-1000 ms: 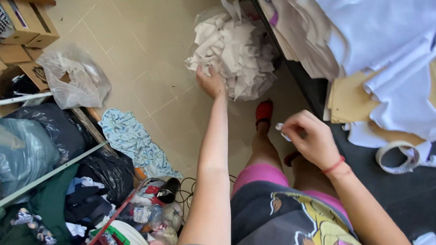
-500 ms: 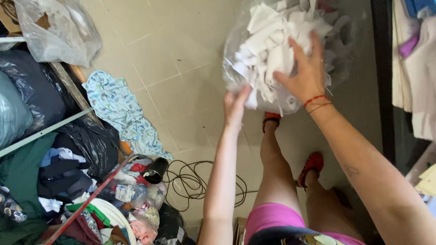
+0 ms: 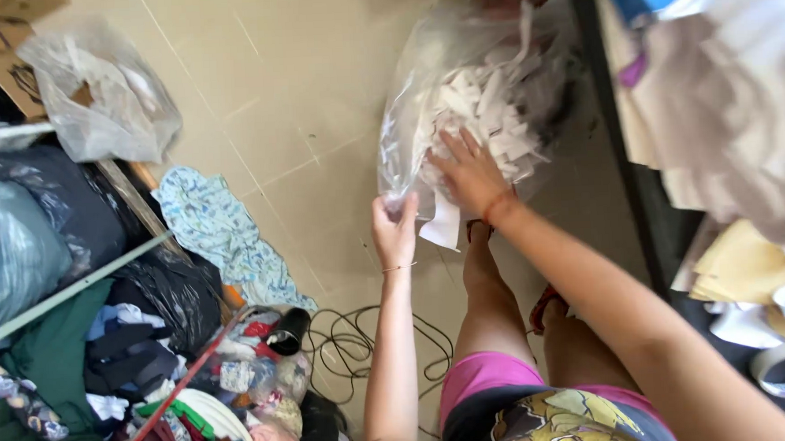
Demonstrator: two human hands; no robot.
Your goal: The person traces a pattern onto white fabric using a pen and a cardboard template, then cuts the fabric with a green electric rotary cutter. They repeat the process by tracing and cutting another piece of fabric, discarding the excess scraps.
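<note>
At upper centre, the left hand (image 3: 395,229) pinched a clear plastic bag of white paper scraps (image 3: 472,111) open; the right hand (image 3: 466,169), spread, pressed them in.

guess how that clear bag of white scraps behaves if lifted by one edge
The clear bag probably sags, its thin film crumpling where the left hand pinches it. It is likely light, and the loose white scraps could shift or spill.

A clear plastic bag (image 3: 458,103) stuffed with white paper scraps (image 3: 485,119) is held up over the tiled floor (image 3: 291,119). The left hand (image 3: 395,232) pinches the bag's lower edge — the right hand (image 3: 468,175) lies flat, fingers spread, on the scraps. Black cable (image 3: 363,345) coils on the floor beside heaped clothes (image 3: 134,364) — a second clear bag (image 3: 105,101) lies farther left.
</note>
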